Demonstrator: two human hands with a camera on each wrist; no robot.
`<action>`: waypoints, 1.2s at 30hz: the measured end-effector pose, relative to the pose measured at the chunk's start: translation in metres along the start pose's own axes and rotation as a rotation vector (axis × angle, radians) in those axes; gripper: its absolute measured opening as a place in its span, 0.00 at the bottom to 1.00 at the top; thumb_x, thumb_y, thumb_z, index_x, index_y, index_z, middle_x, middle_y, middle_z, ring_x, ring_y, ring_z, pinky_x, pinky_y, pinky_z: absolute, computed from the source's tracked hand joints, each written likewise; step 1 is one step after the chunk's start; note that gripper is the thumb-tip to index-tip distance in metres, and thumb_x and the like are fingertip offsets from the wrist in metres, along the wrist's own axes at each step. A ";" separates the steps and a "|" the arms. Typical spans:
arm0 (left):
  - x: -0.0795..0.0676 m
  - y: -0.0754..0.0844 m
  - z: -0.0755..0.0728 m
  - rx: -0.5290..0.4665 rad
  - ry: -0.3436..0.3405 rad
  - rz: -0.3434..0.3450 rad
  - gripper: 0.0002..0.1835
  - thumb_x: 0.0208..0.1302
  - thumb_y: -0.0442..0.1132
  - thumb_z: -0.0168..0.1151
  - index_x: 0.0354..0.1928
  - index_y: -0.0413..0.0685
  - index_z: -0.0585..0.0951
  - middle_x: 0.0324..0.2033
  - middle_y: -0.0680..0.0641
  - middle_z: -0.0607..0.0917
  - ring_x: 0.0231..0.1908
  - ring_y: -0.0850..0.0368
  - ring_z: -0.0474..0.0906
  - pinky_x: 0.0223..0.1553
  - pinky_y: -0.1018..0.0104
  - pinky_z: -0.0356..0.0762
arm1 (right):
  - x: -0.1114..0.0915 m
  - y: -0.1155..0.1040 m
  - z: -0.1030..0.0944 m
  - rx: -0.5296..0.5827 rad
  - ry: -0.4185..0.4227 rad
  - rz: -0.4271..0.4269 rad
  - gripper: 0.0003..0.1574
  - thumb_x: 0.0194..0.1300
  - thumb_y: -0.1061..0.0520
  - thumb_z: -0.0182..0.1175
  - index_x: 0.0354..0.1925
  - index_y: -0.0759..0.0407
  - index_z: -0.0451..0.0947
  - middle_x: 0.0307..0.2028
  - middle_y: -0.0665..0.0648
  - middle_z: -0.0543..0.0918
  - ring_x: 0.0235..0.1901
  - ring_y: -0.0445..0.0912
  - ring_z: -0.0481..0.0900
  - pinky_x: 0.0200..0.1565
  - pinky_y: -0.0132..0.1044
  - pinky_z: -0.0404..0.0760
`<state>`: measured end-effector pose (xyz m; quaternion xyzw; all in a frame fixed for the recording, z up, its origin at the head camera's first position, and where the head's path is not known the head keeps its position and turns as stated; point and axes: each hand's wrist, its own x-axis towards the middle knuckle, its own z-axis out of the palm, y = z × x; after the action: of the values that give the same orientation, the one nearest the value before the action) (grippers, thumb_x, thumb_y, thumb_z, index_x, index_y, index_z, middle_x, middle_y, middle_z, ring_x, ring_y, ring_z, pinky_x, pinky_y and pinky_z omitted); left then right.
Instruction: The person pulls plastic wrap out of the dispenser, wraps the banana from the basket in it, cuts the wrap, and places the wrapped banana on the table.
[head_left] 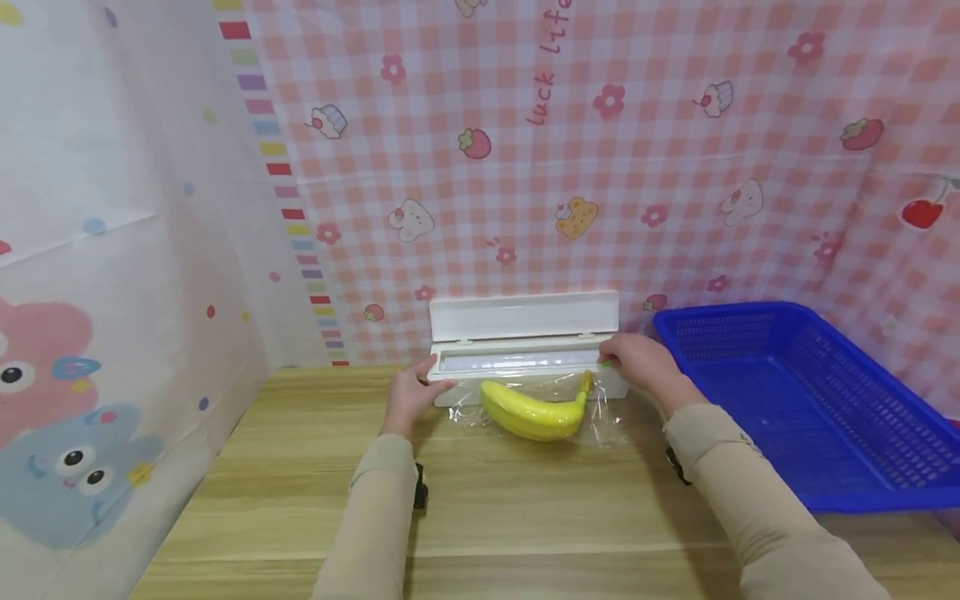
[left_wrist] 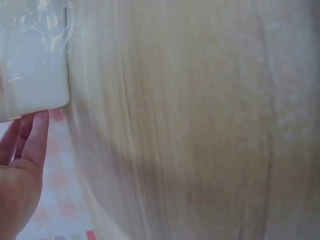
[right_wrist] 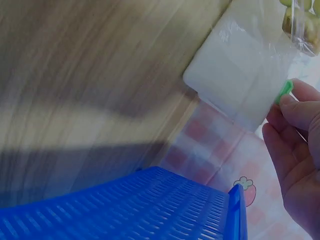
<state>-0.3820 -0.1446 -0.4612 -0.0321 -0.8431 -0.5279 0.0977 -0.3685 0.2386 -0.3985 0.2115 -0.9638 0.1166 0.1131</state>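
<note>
A white cling film dispenser box (head_left: 523, 318) stands near the back of the table with its lid raised. Clear film (head_left: 609, 429) comes over its front and lies over a yellow banana (head_left: 534, 415), whose stem points right. My left hand (head_left: 407, 402) grips the box's left end, thumb on the front; in the left wrist view its fingers (left_wrist: 36, 137) lie against the end wall. At the opposite end, my right hand (head_left: 643, 365) pinches a small green slide cutter (right_wrist: 285, 92) between thumb and fingers.
To the right, a blue plastic basket (head_left: 750, 492) with slotted walls sits close by my right forearm. A pink checked cloth (head_left: 525, 183) hangs right behind the box. Wood-grain tabletop (head_left: 525, 517) extends in front of the banana.
</note>
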 end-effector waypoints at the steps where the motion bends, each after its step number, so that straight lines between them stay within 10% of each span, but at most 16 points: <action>1: 0.000 0.000 0.000 0.001 0.000 0.001 0.33 0.53 0.38 0.77 0.62 0.42 0.77 0.56 0.39 0.82 0.27 0.59 0.74 0.25 0.71 0.75 | -0.001 0.001 0.001 0.000 0.008 0.000 0.11 0.63 0.67 0.59 0.34 0.53 0.84 0.37 0.53 0.86 0.40 0.53 0.83 0.43 0.51 0.81; 36: 0.000 -0.002 -0.001 0.044 0.007 -0.017 0.34 0.54 0.40 0.77 0.64 0.45 0.77 0.60 0.41 0.79 0.34 0.54 0.79 0.32 0.67 0.81 | -0.011 0.004 0.012 -0.050 0.099 0.087 0.15 0.57 0.70 0.58 0.34 0.51 0.83 0.37 0.55 0.86 0.36 0.56 0.83 0.33 0.51 0.80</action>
<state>-0.3826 -0.1460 -0.4629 -0.0212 -0.8544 -0.5100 0.0969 -0.3628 0.2432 -0.4133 0.1603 -0.9680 0.1076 0.1605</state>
